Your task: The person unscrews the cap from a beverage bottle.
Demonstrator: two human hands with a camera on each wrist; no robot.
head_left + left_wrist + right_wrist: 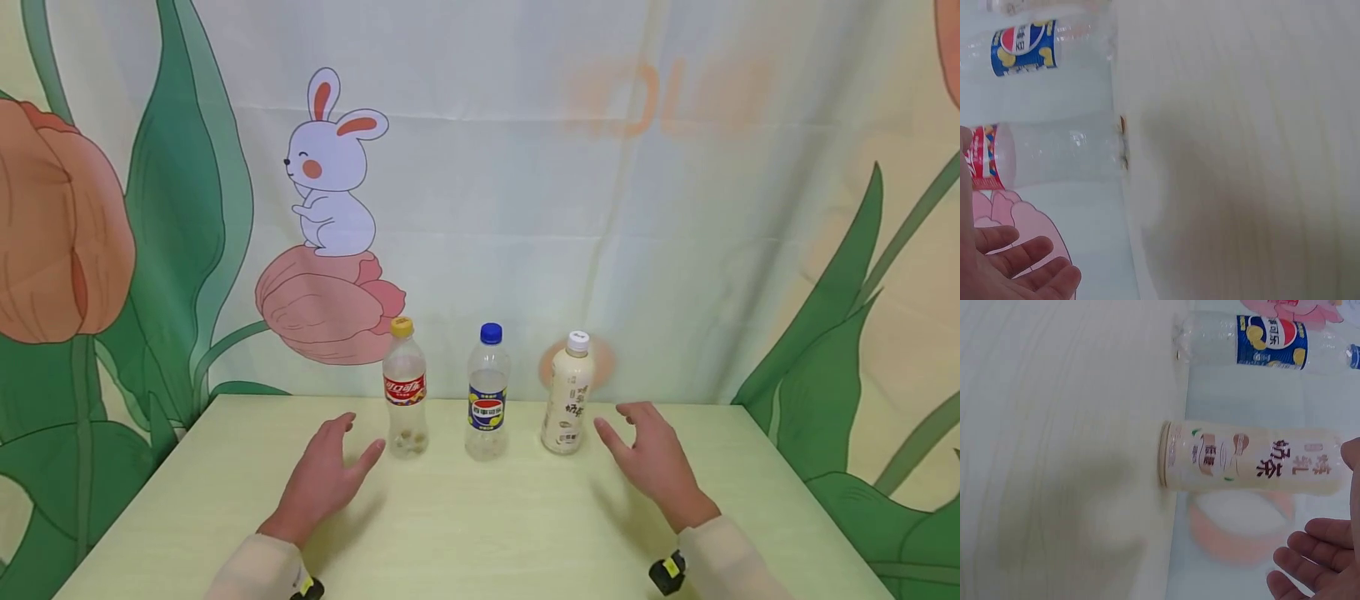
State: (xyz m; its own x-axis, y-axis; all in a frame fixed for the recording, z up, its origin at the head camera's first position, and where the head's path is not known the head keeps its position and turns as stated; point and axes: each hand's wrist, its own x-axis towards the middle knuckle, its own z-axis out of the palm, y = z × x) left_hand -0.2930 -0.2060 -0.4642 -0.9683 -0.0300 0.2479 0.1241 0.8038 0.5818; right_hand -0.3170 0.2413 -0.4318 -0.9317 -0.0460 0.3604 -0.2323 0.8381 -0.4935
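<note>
I've got the left grip (322,475) relaxed, thumb well away from the fingers, holding nothing, just beside the yellow-capped bottle (406,392)! Across the desk (487,525), my right grip (656,462) is just as loosely spread, holding nothing, right by the white-capped bottle (567,400). Between them stands the blue-capped bottle (487,408), all three upright in a row before the printed backdrop (525,208).

Pale table (480,529); rabbit-print curtain (480,200) behind; blurry orange marks (651,104), maybe lettering.
</note>
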